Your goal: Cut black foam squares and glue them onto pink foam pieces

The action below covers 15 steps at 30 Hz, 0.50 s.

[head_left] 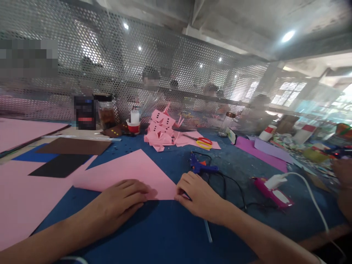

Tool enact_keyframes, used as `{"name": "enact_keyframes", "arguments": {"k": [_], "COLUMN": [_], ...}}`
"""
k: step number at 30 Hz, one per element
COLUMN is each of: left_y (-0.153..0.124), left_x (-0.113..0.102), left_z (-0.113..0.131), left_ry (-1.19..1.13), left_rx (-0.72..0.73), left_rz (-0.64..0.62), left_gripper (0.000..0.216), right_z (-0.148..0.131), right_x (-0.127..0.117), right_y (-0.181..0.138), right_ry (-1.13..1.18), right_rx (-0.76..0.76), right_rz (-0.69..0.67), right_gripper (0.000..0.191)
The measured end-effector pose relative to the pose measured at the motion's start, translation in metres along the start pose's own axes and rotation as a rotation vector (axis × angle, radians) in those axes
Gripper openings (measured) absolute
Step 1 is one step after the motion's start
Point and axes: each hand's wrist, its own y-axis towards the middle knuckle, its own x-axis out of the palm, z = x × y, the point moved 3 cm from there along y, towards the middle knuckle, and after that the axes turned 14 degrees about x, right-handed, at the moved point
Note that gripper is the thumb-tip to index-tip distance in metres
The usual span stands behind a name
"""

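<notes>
A sheet of pink paper [129, 168] lies on the blue tabletop in front of me, its left end curled or folded over. My left hand [123, 201] rests on its lower edge with the fingers laid out flat on the paper. At the sheet's right corner, my right hand [195, 194] has its fingers curled and closed on the paper. Just beyond that hand lies a blue glue gun [202, 165] with a black cord. A clear glue stick [208, 231] sits below my right wrist.
Folded pink paper figures [161, 128] with dotted eyes stand at the back beside scissors [202, 142]. Brown paper [74, 146] and black paper [59, 165] lie left. A pink power strip [272, 192] with a white plug is at right. Behind stands a perforated metal screen [178, 73].
</notes>
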Motion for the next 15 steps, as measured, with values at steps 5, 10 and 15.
{"name": "enact_keyframes", "arguments": {"k": [5, 10, 15], "left_y": [-0.0011, -0.0019, -0.0017], "left_x": [0.0008, 0.0009, 0.0018], "left_z": [-0.0009, -0.0026, -0.0022], "left_ry": [0.001, -0.009, 0.001], "left_rx": [0.003, -0.004, -0.003], "left_rz": [-0.008, 0.008, -0.022], "left_gripper": [0.033, 0.033, 0.034], "right_z": [-0.0001, -0.0002, -0.0006], "right_x": [-0.0001, -0.0001, -0.0003], "right_y": [-0.0001, -0.0002, -0.0008], "right_ry": [-0.007, 0.002, 0.003], "right_rx": [0.007, 0.011, 0.003], "right_rz": [0.002, 0.014, 0.013], "right_gripper": [0.014, 0.013, 0.011]}}
